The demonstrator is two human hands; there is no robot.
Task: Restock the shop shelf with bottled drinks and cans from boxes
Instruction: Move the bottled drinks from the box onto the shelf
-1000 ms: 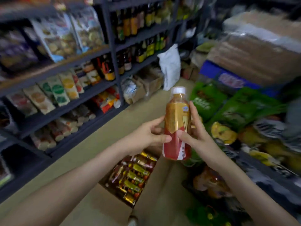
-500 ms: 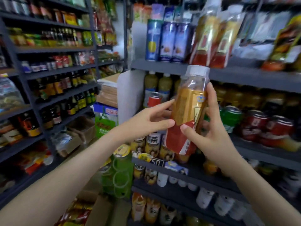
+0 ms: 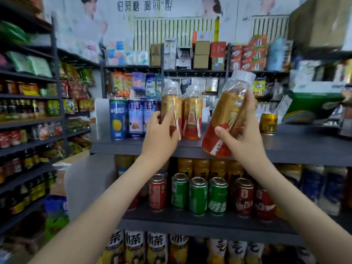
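My right hand (image 3: 242, 136) grips a gold-and-red bottled drink (image 3: 225, 115) with a white cap, tilted to the right, just in front of the dark top shelf (image 3: 295, 147). Two matching bottles stand upright on that shelf: one (image 3: 170, 103) with my left hand (image 3: 162, 134) curled round its lower part, and another (image 3: 192, 113) just to its right. The held bottle's base hangs over the shelf's front edge.
Tall blue cans (image 3: 119, 119) stand left of the bottles, and a small gold can (image 3: 268, 123) stands to the right. Red and green cans (image 3: 198, 195) fill the shelf below. Dark racks of goods (image 3: 28, 121) line the left side.
The view rose from the floor box to the top shelf. My left hand left the held bottle and took hold of a bottle standing on the shelf; my right hand lifted its bottle.
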